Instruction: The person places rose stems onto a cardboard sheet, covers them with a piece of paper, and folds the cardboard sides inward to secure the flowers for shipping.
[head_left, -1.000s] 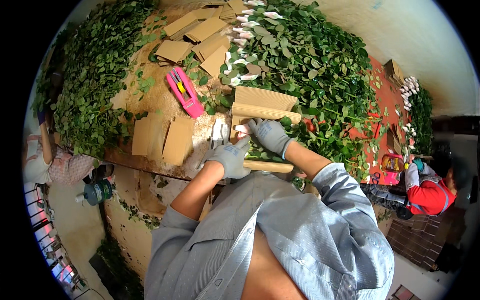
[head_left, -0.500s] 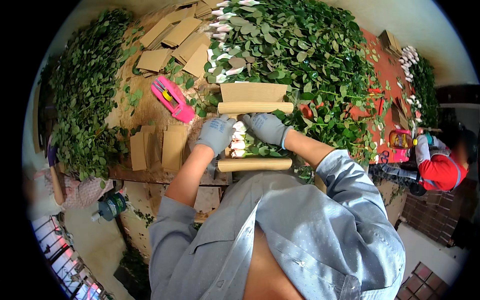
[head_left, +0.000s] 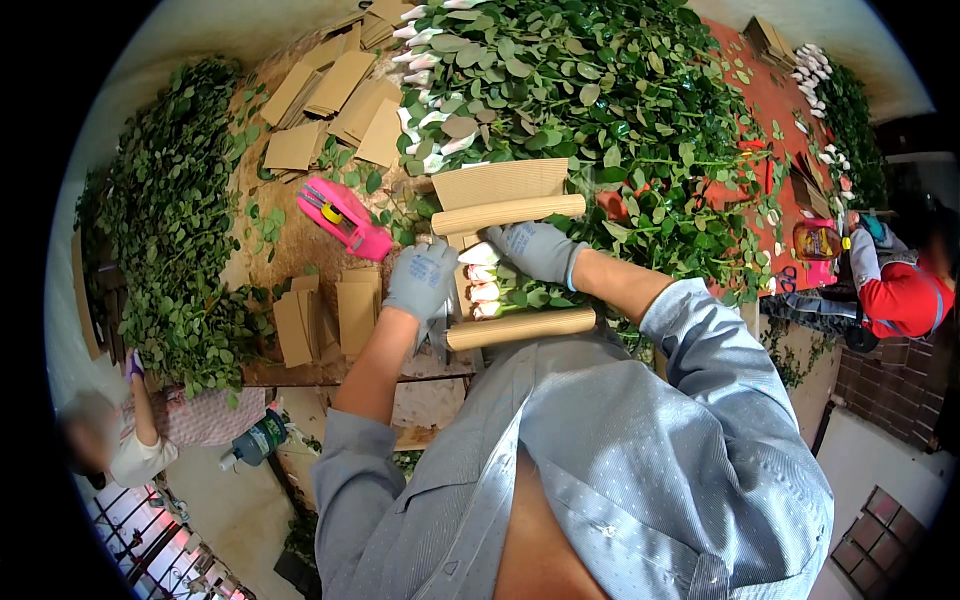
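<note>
Before me a row of pale pink and white roses point(head_left: 484, 292) lies on corrugated cardboard point(head_left: 500, 184), between a rolled upper edge point(head_left: 510, 214) and a rolled lower edge point(head_left: 522, 329). My left hand point(head_left: 420, 280), in a grey glove, is at the left of the rose heads with its fingers curled in; anything in them is hidden. Also gloved in grey, my right hand point(head_left: 537, 250) reaches over the stems just under the upper roll. Its fingers are closed round the topmost rose, beside the white head. A pink stapler-like tool point(head_left: 368, 240) lies to the left.
Flat cardboard pieces point(head_left: 340, 80) lie at the back left, and more point(head_left: 357, 318) beside my left arm. A big heap of leafy rose stems point(head_left: 600, 90) fills the back; another pile point(head_left: 170, 220) lies far left. Co-workers stand at left point(head_left: 150, 450) and right point(head_left: 905, 300).
The view has shifted slightly. My left hand has drawn a little away from the upper roll, toward me; my right hand stays over the roses.
</note>
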